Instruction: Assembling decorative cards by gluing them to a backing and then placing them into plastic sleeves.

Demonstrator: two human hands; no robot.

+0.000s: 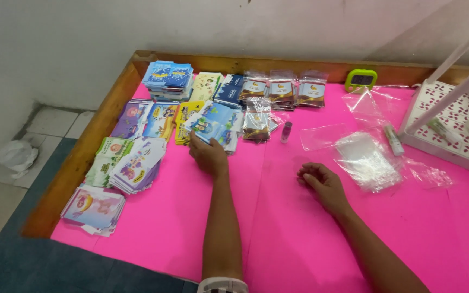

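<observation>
Card stacks fan along the bench edge, sorted by design, within reach. Our left hand rests fingers-down on the blue stack, pinning it, not gripping. Our right hand lies loosely curled and empty beside the clear sleeves, kept near for bagging.

Bright pink table cover, lime-green timer, white rack (cut-out leaf pattern), multicoloured card stacks.

Left hand on a blue card stack, right hand flat on pink tabletop beside clear bags.
</observation>
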